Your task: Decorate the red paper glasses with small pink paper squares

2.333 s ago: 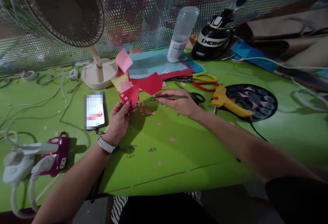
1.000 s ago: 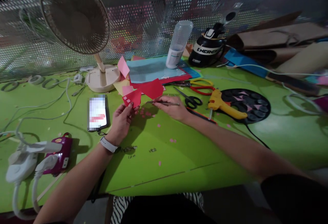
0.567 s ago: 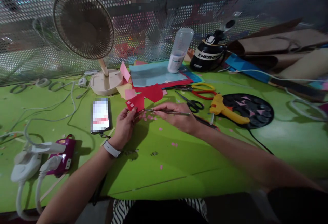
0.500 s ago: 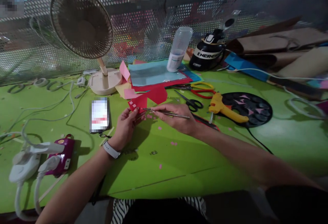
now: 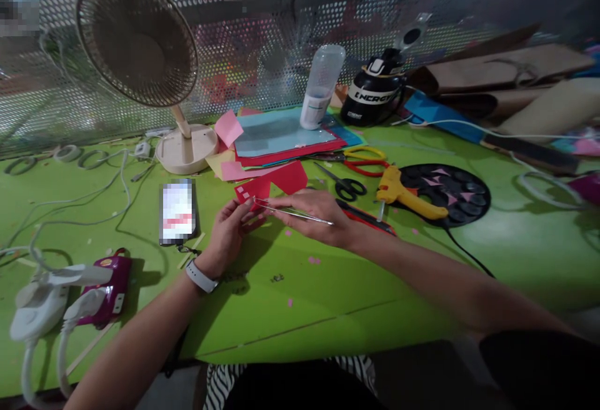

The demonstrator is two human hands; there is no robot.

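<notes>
Between its thumb and fingers my left hand (image 5: 229, 232) pinches the lower left part of a piece of red paper (image 5: 287, 179). Small pink squares (image 5: 242, 192) sit on the paper's left end. My right hand (image 5: 314, 213) grips metal tweezers (image 5: 304, 215), whose tips point left and reach the paper beside my left thumb. Whether the tips hold a small piece is too small to tell. Several pink bits (image 5: 314, 260) are scattered on the green table (image 5: 347, 297) below my hands.
A phone (image 5: 177, 211) and a fan (image 5: 180, 147) stand left, near power plugs (image 5: 42, 304). Right are black scissors (image 5: 349, 188), a yellow glue gun (image 5: 412, 200) and a black round tray (image 5: 473, 191). Stacked paper (image 5: 276, 132), a clear bottle (image 5: 319, 94) and a black bottle (image 5: 370, 100) are behind.
The tweezers' rear end has swung down and left, and their tips have come closer to my left thumb. The whole view has shifted slightly.
</notes>
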